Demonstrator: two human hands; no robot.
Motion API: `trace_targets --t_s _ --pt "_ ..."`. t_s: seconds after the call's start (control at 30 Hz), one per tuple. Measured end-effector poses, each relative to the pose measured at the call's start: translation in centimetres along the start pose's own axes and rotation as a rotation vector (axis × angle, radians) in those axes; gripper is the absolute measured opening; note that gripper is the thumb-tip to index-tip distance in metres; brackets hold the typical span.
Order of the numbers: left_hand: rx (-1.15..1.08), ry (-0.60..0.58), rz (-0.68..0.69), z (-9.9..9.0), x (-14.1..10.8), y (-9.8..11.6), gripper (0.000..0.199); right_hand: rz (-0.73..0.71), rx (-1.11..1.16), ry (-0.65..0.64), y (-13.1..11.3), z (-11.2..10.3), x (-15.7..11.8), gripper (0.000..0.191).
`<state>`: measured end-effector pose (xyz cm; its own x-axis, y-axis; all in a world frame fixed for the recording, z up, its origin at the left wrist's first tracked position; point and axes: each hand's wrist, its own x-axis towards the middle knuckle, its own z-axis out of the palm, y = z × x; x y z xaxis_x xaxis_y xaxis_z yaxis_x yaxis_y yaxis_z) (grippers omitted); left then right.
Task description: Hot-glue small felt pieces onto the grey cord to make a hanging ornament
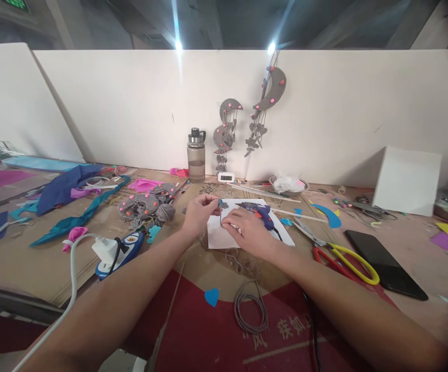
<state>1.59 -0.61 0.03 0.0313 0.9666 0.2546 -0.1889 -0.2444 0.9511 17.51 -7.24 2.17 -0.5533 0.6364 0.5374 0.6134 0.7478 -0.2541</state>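
My left hand (203, 214) is closed in a pinch at the upper end of a thin grey cord, where a small blue piece (220, 202) shows at the fingertips. Just to the right, my right hand (247, 230) pinches the same cord lower down. Both hands are over a white sheet (218, 240). On this sheet, behind my right hand, lies a blue glue gun (265, 216), partly hidden. Nearer to me are a coil of grey cord (250, 312) and a blue heart cutout (212, 297) on the cardboard.
Scissors (332, 248) and a black phone (386, 263) lie at right. At left are a power strip (121, 256), grey felt pieces with pink dots (142, 204) and coloured scraps. A water bottle (196, 157) stands behind; moon-shaped hangings (272, 90) hang on the white wall.
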Motion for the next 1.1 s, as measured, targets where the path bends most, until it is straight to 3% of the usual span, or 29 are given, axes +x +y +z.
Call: trace_targets --t_s 0.07,0.13,0.23,0.3,0.37,0.47,0.53,0.67,0.77,0.87,1.0,1.1 --pt "-0.047 0.025 0.002 -0.1 0.2 0.1 0.019 -0.059 -0.037 -0.075 -0.2 -0.9 0.2 0.029" --pt "-0.08 0.037 0.007 -0.3 0.3 0.2 0.02 -0.012 -0.026 -0.115 0.0 -2.0 0.4 0.034" --pt "-0.112 0.068 0.028 -0.5 0.5 0.5 0.02 0.223 -0.053 -0.066 0.9 -4.2 0.7 0.038" --pt "-0.129 0.089 0.04 -0.6 0.5 0.8 0.02 0.406 -0.16 0.012 1.8 -5.6 0.7 0.033" --pt "-0.146 0.098 0.041 -0.6 0.5 0.9 0.02 0.58 -0.305 0.007 2.8 -6.4 0.6 0.028" --pt "-0.166 0.097 0.041 -0.6 0.6 1.0 0.022 0.783 -0.467 -0.204 4.7 -6.3 -0.1 0.035" --pt "-0.167 0.096 0.04 -0.6 0.6 1.0 0.022 0.858 -0.46 -0.33 5.9 -5.4 -0.6 0.041" --pt "-0.172 0.084 -0.004 -0.3 0.3 0.5 0.024 0.972 -0.322 -0.385 7.9 -3.8 -1.1 0.038" --pt "-0.158 0.036 -0.133 0.2 -0.3 -0.5 0.026 1.024 -0.281 -0.387 8.9 -3.5 -1.3 0.036" --pt "-0.044 -0.035 -0.249 0.4 -0.8 -1.8 0.027 1.064 -0.205 -0.326 9.3 -3.9 -1.4 0.029" --pt "-0.056 -0.001 -0.256 0.3 -0.6 -2.4 0.028 1.063 -0.018 -0.051 8.5 -4.2 -1.3 0.014" --pt "-0.14 0.056 -0.207 0.1 -0.2 -1.8 0.027 0.982 0.119 0.145 6.8 -3.6 -0.6 0.016"
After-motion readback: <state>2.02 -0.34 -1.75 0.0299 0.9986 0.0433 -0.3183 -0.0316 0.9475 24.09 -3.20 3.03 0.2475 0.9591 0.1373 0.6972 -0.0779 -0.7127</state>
